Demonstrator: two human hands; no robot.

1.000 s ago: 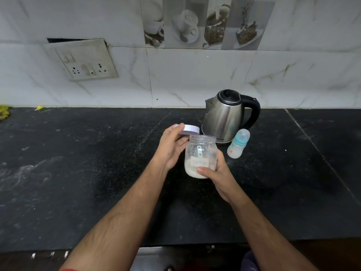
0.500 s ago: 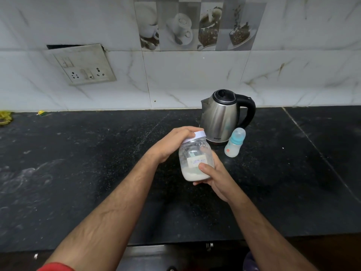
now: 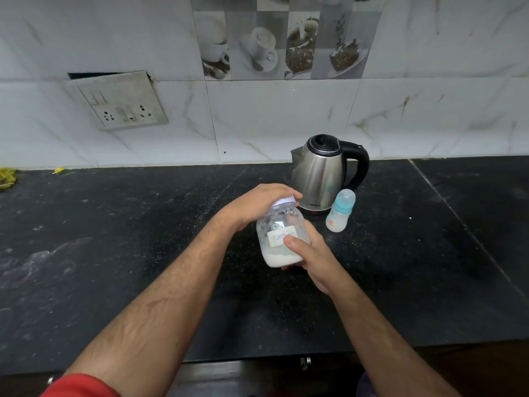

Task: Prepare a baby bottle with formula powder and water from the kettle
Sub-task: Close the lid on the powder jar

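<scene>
a: what's in the middle of the view?

b: a clear jar (image 3: 282,239), tilted, held above a black stone counter (image 3: 114,253). white formula powder (image 3: 282,259) fills its lower part, and a small paper label (image 3: 279,235) with handwriting too blurred to read sits on its side. something pale and teal shows through the wall of the jar, but i cannot tell what it is.

a: how are the hands placed?

b: the right hand (image 3: 307,253) wraps the jar from the right and underneath, thumb pressed beside the label. the left hand (image 3: 257,204) comes over the top, fingers curled around the white lid (image 3: 284,201) that sits on the jar's mouth. both hands are grasping.

a: and the baby bottle?

b: the baby bottle (image 3: 340,210) stands upright on the counter, to the right of the jar and a little farther back, apart from both hands. it has a teal collar and a translucent cap. just beside it, to the left and farther back, stands a steel kettle (image 3: 323,173) with a black lid and a black handle that points right.

a: anything else?

b: a wall of white marbled tiles (image 3: 286,118) at the far edge, with a socket plate (image 3: 120,101) hanging crooked on the left. a red sleeve (image 3: 80,386) shows at the near left corner.
</scene>
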